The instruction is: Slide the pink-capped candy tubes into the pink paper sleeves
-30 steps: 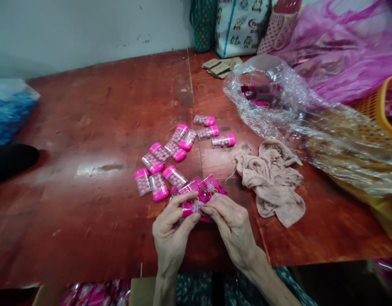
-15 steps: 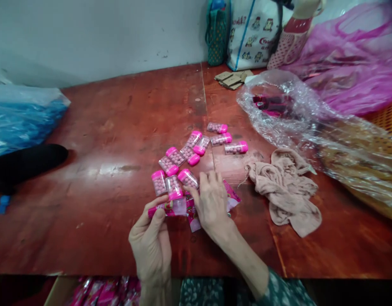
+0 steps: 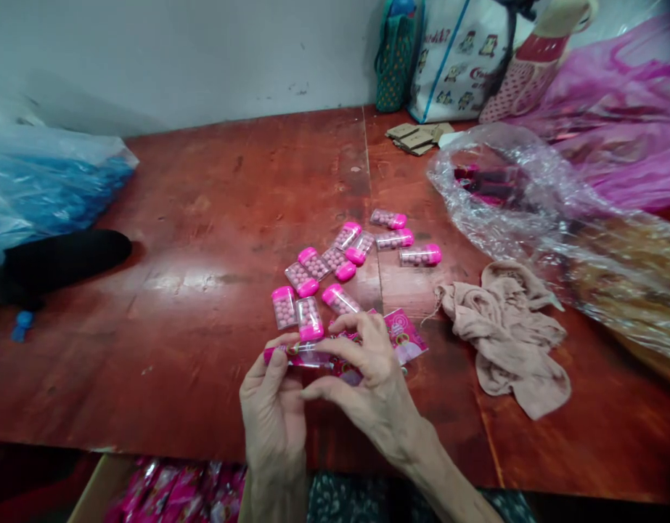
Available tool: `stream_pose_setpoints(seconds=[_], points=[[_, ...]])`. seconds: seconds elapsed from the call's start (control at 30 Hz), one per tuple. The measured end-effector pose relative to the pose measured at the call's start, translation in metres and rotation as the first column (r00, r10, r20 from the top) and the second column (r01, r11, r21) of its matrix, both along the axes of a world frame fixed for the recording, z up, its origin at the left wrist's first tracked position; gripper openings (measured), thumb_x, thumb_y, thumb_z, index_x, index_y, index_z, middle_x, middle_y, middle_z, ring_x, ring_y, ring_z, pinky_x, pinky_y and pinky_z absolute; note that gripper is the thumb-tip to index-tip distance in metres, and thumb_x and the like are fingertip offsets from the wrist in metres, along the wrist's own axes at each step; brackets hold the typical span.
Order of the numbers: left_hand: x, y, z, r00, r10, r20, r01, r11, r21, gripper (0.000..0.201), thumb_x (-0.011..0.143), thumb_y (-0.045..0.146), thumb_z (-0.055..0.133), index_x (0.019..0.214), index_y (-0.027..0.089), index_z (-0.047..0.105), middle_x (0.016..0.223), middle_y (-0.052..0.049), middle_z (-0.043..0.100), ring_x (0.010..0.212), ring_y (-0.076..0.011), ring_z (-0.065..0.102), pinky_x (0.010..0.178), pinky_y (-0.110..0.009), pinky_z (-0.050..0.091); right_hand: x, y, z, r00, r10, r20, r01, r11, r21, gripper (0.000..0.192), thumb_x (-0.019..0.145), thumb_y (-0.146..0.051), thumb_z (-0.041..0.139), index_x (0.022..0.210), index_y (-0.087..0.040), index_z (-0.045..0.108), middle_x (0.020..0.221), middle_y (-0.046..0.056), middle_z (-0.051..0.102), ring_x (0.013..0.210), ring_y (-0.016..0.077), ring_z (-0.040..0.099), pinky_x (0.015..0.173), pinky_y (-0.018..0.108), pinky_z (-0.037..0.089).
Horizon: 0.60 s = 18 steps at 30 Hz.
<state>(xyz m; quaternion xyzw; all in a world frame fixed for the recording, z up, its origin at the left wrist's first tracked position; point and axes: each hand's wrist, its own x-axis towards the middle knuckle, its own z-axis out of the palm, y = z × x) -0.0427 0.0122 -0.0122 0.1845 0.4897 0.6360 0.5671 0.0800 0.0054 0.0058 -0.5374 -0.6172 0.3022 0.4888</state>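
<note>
Both hands, the left hand (image 3: 274,418) and right hand (image 3: 374,392), are seen bare. No rings are worn. A dark green patterned garment (image 3: 345,501) is worn below.

Small clear pink-capped candy vials (image 3: 335,276) lie mid-bench (image 3: 204,218), crumpled beige cloth (image 3: 509,334) to their right, clear plastic bag (image 3: 530,196) behind it.

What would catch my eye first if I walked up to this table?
Probably the cluster of small clear candy tubes with bright pink caps in the middle of the red wooden table. Just below, the left hand and right hand pinch a pink printed sleeve. A crumpled beige cloth lies to the right.
</note>
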Motion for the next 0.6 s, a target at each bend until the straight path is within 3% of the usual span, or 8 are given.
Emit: stream_pose_setpoints(seconds=[0.07,0.13,0.2,0.3,0.43,0.5,0.6], points=[[0.003,-0.001,0.0,0.99,-0.09,0.107,0.096,0.994,-0.058,0.016,0.068,0.026,0.071,0.077,0.013,0.071,0.075,-0.003,0.07,0.066,-0.0106,0.062,0.061,-0.017,0.051,-0.001,0.0,-0.002,0.997,0.052,0.065,-0.054,0.998,0.017,0.028,0.064,-0.028,0.078,0.09,-0.027,0.069,0.105,0.004,0.052,0.099,0.0238,0.045,0.087,0.04,0.039],[0.006,-0.002,-0.002,0.976,-0.152,0.156,0.164,0.984,-0.068,0.018,0.07,0.025,0.069,0.083,0.013,0.071,0.078,-0.004,0.07,0.067,-0.0106,0.062,0.061,-0.016,0.051,0.001,0.0,-0.006,0.988,0.085,0.131,-0.088,0.996,0.016,0.015,0.072,-0.024,0.072,0.087,-0.026,0.069,0.107,0.004,0.053,0.101,0.0239,0.043,0.085,0.04,0.039],[0.009,-0.003,-0.003,0.983,-0.149,0.103,0.153,0.988,-0.035,0.021,0.072,0.022,0.067,0.091,0.013,0.07,0.094,-0.006,0.069,0.077,-0.0124,0.063,0.068,-0.018,0.052,0.003,0.0,-0.01,0.979,0.103,0.177,-0.107,0.994,0.012,0.004,0.078,-0.022,0.065,0.079,-0.024,0.069,0.102,0.004,0.056,0.097,0.0231,0.043,0.079,0.039,0.041],[0.01,-0.004,-0.003,0.996,-0.085,0.023,0.085,0.996,0.017,0.02,0.071,0.02,0.068,0.089,0.012,0.07,0.106,-0.006,0.065,0.085,-0.0139,0.062,0.071,-0.019,0.052,0.005,-0.001,-0.011,0.974,0.119,0.195,-0.117,0.993,-0.022,0.012,0.08,-0.026,0.064,0.07,-0.02,0.067,0.093,0.004,0.058,0.093,0.0224,0.044,0.075,0.038,0.042],[0.008,0.0,0.0,0.985,-0.098,0.144,0.112,0.99,-0.088,0.019,0.062,0.024,0.075,0.076,0.012,0.07,0.074,-0.001,0.068,0.064,-0.0097,0.062,0.054,-0.014,0.051,0.003,-0.002,-0.009,0.994,0.087,0.061,-0.086,0.996,-0.014,0.004,0.077,-0.024,0.067,0.076,-0.02,0.068,0.092,0.004,0.058,0.092,0.0209,0.047,0.077,0.037,0.043],[0.004,0.004,0.002,0.987,-0.049,0.151,0.066,0.992,-0.108,0.02,0.056,0.023,0.079,0.069,0.012,0.07,0.067,-0.001,0.068,0.063,-0.0101,0.062,0.056,-0.015,0.052,0.003,-0.001,-0.008,0.997,0.049,-0.066,-0.05,0.999,-0.013,0.004,0.075,-0.02,0.069,0.079,-0.021,0.068,0.09,0.003,0.059,0.09,0.019,0.05,0.077,0.034,0.044],[-0.001,0.009,0.002,0.994,0.034,0.1,-0.027,0.997,-0.07,0.018,0.054,0.022,0.081,0.064,0.013,0.069,0.067,0.0,0.069,0.065,-0.01,0.063,0.064,-0.018,0.054,0.01,-0.001,-0.007,0.986,-0.021,-0.164,0.011,0.998,-0.061,0.008,0.077,-0.017,0.067,0.069,-0.019,0.066,0.078,0.001,0.061,0.081,0.0167,0.053,0.071,0.031,0.045]])
